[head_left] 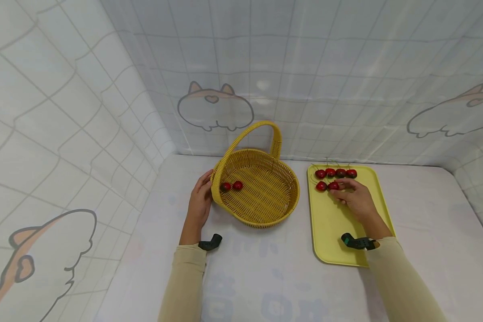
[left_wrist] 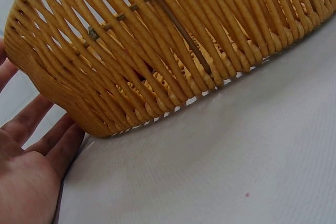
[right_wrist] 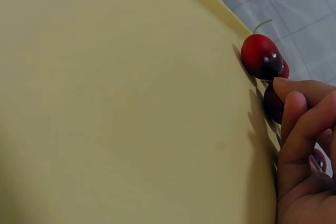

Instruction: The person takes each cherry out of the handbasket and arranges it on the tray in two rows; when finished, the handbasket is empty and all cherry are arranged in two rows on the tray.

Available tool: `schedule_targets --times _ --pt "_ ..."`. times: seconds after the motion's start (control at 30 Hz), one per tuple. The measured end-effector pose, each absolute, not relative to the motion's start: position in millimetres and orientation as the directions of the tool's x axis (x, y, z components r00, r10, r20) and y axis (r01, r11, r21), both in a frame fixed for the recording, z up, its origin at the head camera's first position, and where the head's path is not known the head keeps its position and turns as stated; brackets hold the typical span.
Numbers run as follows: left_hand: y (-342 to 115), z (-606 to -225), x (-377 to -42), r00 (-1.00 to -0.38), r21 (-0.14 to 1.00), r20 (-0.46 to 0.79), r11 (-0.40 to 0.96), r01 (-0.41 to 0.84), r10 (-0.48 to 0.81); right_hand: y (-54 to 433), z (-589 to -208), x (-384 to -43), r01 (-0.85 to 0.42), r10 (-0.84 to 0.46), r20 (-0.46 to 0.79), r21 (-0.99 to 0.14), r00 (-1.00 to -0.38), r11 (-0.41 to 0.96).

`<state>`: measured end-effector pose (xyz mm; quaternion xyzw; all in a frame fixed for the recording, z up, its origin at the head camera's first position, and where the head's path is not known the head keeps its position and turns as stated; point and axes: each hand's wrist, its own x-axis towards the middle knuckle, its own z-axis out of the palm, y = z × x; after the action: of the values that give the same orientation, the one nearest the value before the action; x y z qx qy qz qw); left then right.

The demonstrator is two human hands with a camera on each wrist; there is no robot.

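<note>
My left hand rests against the left side of a yellow woven basket, by the foot of its arched handle. In the left wrist view, its fingers lie fairly straight along the outside of the weave. Two dark red cherries lie inside the basket at the left. Over a yellow tray, my right hand pinches a cherry between thumb and fingers. Beside it lies another cherry, and several more cherries with thin stems form a row at the tray's far end.
The basket and tray stand side by side on a white-covered table, a narrow gap between them. Behind is a grid-patterned curtain with cartoon animal drawings, close to the basket's handle. Another patterned wall borders the left.
</note>
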<state>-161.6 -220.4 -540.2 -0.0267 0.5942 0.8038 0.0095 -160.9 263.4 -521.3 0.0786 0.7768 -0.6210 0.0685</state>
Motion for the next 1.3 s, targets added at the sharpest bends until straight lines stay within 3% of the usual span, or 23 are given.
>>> schedule_targets --times 1.3 --pt "-219.9 -538.0 -160.6 -0.998 0.964 -0.065 -0.26 -0.057 -0.021 265.0 -519.3 -160.4 0.238 0.04 -0.235 -0.957 -0.971 0.167"
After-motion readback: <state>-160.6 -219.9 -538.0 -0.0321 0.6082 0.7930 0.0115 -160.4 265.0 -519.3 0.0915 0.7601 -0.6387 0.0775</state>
